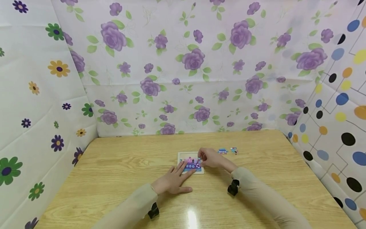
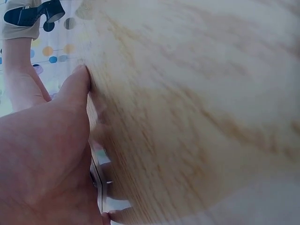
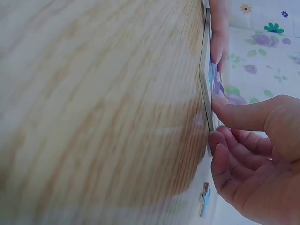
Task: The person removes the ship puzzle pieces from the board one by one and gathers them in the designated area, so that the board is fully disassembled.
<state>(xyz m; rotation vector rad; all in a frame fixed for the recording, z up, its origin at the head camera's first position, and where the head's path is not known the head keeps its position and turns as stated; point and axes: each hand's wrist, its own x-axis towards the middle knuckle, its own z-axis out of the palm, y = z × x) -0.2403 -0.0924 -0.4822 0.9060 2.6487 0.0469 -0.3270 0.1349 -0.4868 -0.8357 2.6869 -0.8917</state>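
Observation:
A jigsaw puzzle (image 1: pixel 190 166) with a pink and purple boat picture lies in a white-rimmed puzzle tray (image 1: pixel 179 156). My left hand (image 1: pixel 175 181) rests across its lower left part with straight, spread fingers. At the tray's right edge, my right hand (image 1: pixel 211 158) has its fingers curled. Its thumb touches a purple and white puzzle piece (image 1: pixel 198 165), which looks slightly raised in the right wrist view; the fingers partly hide the grip. In the left wrist view the left hand (image 2: pixel 47 140) covers most of the tray.
Two loose groups of puzzle pieces, one blue (image 1: pixel 222 151) and one multicoloured (image 1: pixel 234 150), lie right of the tray on the wooden table (image 1: pixel 137 156). Patterned cloth walls (image 1: pixel 183 105) stand behind and at both sides. Each wrist wears a black camera (image 1: pixel 233 187).

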